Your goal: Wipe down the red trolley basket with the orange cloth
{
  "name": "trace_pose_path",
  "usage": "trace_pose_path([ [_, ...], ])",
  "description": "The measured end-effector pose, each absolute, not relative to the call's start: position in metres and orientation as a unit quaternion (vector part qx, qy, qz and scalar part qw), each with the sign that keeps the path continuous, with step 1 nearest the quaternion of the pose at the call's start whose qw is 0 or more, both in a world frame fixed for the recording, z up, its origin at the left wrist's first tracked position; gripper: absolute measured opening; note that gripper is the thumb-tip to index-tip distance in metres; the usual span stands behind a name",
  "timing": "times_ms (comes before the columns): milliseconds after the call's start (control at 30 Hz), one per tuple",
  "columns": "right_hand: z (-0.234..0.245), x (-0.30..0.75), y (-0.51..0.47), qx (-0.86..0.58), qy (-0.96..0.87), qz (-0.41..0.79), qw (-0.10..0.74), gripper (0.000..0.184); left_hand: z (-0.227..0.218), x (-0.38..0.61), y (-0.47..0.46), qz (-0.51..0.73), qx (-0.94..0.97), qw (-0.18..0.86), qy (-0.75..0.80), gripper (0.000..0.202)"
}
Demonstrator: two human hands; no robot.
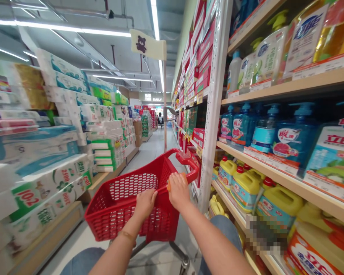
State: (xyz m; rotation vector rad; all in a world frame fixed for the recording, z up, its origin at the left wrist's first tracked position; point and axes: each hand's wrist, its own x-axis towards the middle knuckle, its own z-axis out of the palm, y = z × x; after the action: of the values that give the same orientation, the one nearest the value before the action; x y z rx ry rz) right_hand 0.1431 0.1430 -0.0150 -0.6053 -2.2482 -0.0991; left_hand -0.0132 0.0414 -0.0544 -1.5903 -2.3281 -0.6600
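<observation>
A red plastic shopping cart basket [117,202] stands in front of me in a store aisle, with nothing visible inside it. My left hand [145,202] is closed over the basket's near rim. My right hand [177,190] grips the orange-padded handle [169,186] at the basket's right side. A red curved handle bar [186,160] arches above my right hand. My knees in blue jeans show at the bottom of the view.
Shelves [275,168] on the right hold blue detergent bottles [292,137] and yellow jugs [245,187]. Stacked tissue paper packs [54,168] line the left on low wooden platforms. The grey floor aisle [154,149] runs ahead past a pole with a bear flag [147,45].
</observation>
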Motion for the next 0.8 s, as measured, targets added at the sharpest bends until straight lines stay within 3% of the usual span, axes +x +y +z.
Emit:
trace_pose_path([
  [133,-0.021,0.139,0.152,-0.156,-0.919,-0.032,0.360,0.049,-0.054,-0.018,0.031,-0.200,-0.568,0.111,-0.791,0.037],
  [333,-0.025,0.130,0.160,-0.273,-0.886,0.003,0.375,0.049,-0.060,-0.021,0.008,-0.098,-0.451,0.142,-0.876,0.050],
  [533,-0.047,0.112,0.139,-0.136,-0.938,0.025,0.317,0.049,-0.060,-0.011,0.012,-0.116,-0.501,0.120,-0.849,0.042],
  [633,-0.044,0.116,0.152,-0.203,-0.921,0.033,0.331,0.044,-0.067,-0.019,-0.006,-0.134,-0.527,0.115,-0.831,0.039],
  [800,-0.051,0.107,0.139,-0.277,-0.902,0.038,0.330,0.046,-0.083,-0.010,-0.023,-0.147,-0.465,0.196,-0.851,0.040],
])
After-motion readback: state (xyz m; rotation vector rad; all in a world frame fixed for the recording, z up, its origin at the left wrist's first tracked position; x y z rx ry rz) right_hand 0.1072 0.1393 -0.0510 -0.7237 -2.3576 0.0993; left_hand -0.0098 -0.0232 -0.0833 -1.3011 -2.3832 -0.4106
